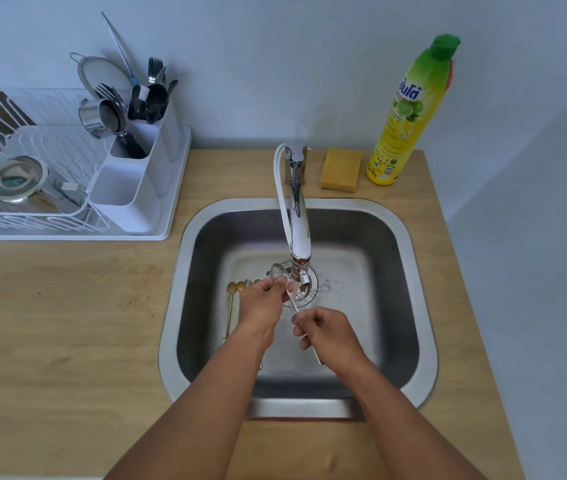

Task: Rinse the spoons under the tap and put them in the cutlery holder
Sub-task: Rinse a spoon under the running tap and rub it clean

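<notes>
our right hand [327, 332] pinches spoon [283, 277] handle, knuckles up; our left hand [261, 303] curls fingers round its bowl beside tap [297, 230], over sink [410, 237].
</notes>
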The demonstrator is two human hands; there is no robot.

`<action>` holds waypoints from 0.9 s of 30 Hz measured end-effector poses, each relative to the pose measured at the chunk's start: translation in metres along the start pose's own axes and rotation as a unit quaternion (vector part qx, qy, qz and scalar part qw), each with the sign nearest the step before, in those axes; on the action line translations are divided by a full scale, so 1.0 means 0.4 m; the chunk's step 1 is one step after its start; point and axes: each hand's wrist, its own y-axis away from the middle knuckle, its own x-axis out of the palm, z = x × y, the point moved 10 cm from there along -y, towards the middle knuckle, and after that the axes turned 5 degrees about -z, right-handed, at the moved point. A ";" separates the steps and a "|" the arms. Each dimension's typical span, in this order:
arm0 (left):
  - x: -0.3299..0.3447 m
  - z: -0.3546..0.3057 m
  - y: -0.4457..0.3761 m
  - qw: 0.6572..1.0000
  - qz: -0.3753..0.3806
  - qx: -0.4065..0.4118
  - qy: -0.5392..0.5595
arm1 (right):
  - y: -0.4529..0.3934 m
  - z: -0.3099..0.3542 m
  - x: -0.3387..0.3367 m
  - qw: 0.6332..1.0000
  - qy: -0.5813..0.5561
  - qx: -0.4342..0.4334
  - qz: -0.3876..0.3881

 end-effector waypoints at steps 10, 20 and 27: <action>0.041 0.003 0.003 0.994 0.064 0.003 -0.083 | -0.019 0.024 -0.017 1.000 -0.007 -0.024 -0.007; 0.047 0.002 0.008 0.996 0.061 -0.019 -0.067 | 0.010 0.001 -0.037 0.995 0.087 -0.046 0.026; 0.046 0.049 0.049 0.988 0.092 0.024 -0.123 | 0.002 -0.019 -0.054 0.993 0.108 -0.036 0.022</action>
